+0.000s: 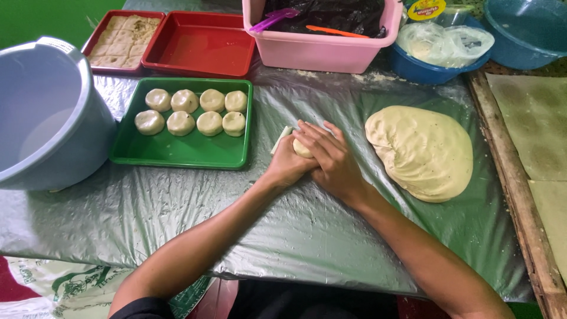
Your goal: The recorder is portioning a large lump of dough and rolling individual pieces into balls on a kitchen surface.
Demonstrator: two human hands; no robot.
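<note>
Both hands meet at the middle of the table around a small pale dough piece (302, 147). My left hand (288, 162) cups it from the left, and my right hand (332, 158) lies over it from the right, fingers curled. A thin pale strip (282, 137) pokes out past my left fingers. A big mound of pale dough (422, 150) rests just right of my hands. Left of them, a green tray (177, 152) carries several round dough pucks (192, 112) in two rows.
A grey bucket (41, 112) stands at the left edge. Behind are a red tray (201, 44), a second red tray with cut dough squares (121, 38), a pink tub (322, 50) and blue bowls (437, 68). A wooden board (531, 195) flanks the right. Plastic sheet (307, 236) covers the table.
</note>
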